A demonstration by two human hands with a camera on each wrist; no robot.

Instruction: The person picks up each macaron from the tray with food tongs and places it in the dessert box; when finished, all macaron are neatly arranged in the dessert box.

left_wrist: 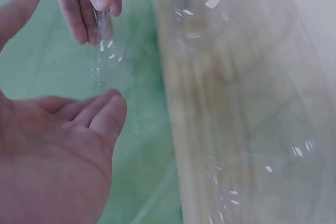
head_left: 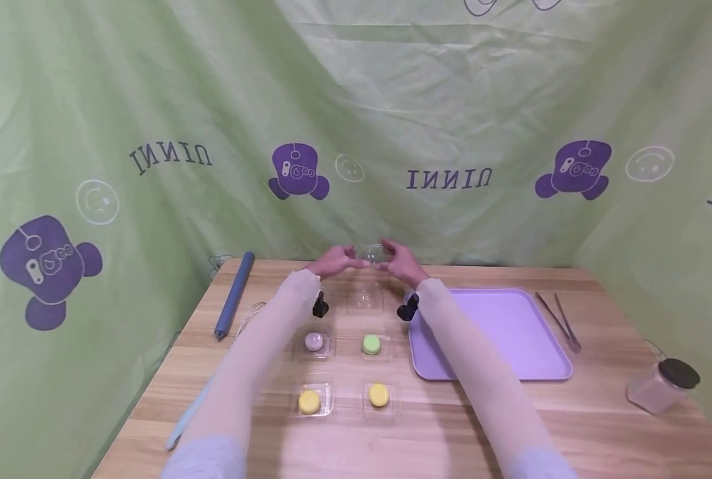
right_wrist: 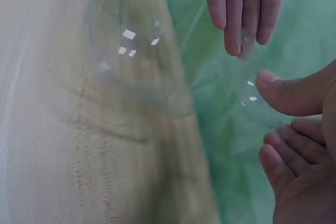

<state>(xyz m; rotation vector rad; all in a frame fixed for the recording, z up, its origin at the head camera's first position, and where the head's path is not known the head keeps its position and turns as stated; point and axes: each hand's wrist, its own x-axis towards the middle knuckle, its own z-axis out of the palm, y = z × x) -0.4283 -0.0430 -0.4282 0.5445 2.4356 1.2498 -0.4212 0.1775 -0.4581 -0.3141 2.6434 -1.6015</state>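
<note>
At the far edge of the table my right hand (head_left: 404,265) pinches a small clear plastic container part (head_left: 373,254) between thumb and fingers. The thin transparent piece (right_wrist: 249,98) is upright in the right wrist view. My left hand (head_left: 335,261) faces it with fingers straight and thumb spread. Its fingertips (left_wrist: 116,98) are close to the piece; whether they touch it, I cannot tell. Beneath the hands an unfilled clear container (head_left: 365,299) lies on the table. Nearer stand clear containers with a lilac macaron (head_left: 314,342), a green macaron (head_left: 370,344) and two yellow macarons (head_left: 378,395).
A purple tray (head_left: 506,332) lies under the right forearm, with tongs (head_left: 562,319) beside it. At the right stands a black-lidded jar (head_left: 661,386). A blue rolling pin (head_left: 234,296), a whisk (head_left: 251,316) and a light-blue handle (head_left: 189,414) are at left. A green curtain (head_left: 356,100) hangs behind.
</note>
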